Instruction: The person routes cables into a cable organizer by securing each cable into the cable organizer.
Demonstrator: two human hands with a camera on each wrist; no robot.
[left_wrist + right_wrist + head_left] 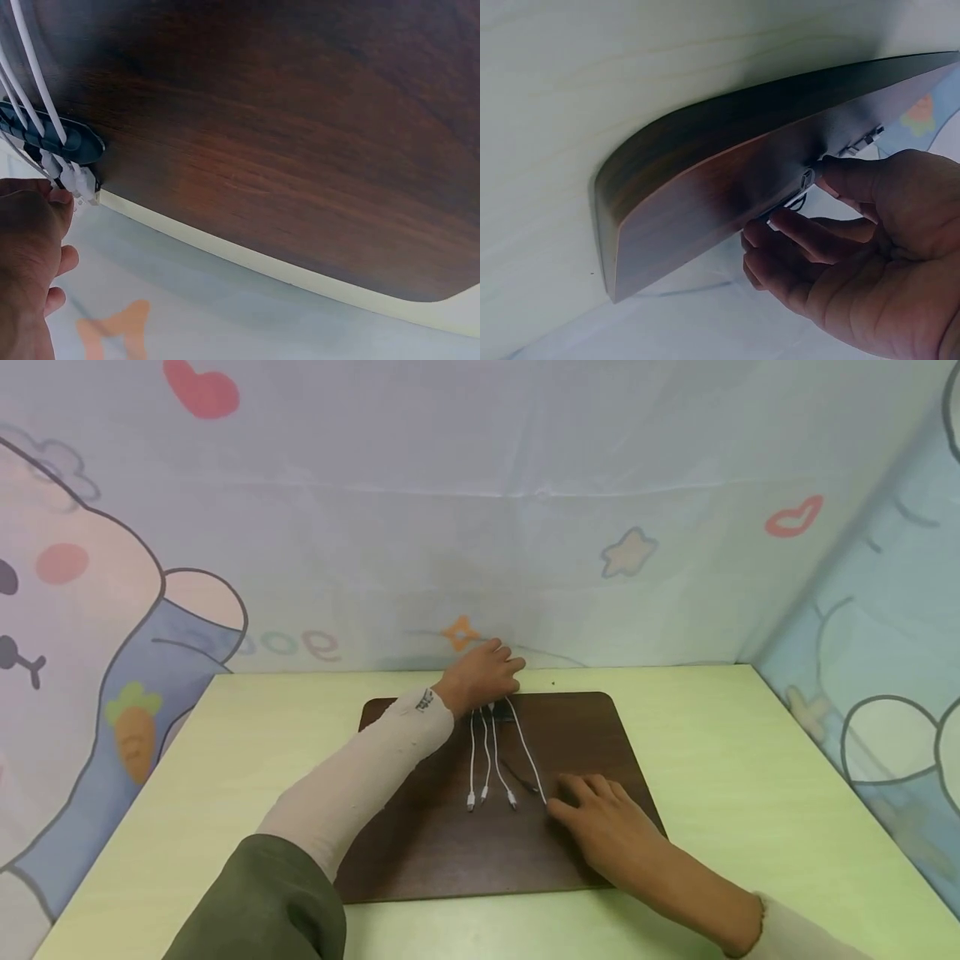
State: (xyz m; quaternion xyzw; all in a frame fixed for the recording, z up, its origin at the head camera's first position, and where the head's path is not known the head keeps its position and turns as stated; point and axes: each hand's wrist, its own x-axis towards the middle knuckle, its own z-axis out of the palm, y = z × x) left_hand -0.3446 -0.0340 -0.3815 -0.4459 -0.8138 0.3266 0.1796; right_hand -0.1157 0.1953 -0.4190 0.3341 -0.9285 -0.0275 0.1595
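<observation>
A dark cable clip (82,142) with slots sits at the far edge of the brown wooden board (465,864). White cables (496,752) run through it toward the near side, their plugs lying loose on the board. My left hand (483,677) reaches over the clip and pinches a cable by the plugs (73,178) behind it; the exact plug is hidden by the fingers. Near the board's right side, my right hand (611,827) pinches the end of the rightmost white cable, its plug (808,178) showing between thumb and fingers. A short dark cable (519,774) lies beside it.
The board rests on a pale yellow-green table (720,777). Behind the table's far edge hangs a printed cloth backdrop (540,560), which also covers the right side. My left forearm crosses the board's left part.
</observation>
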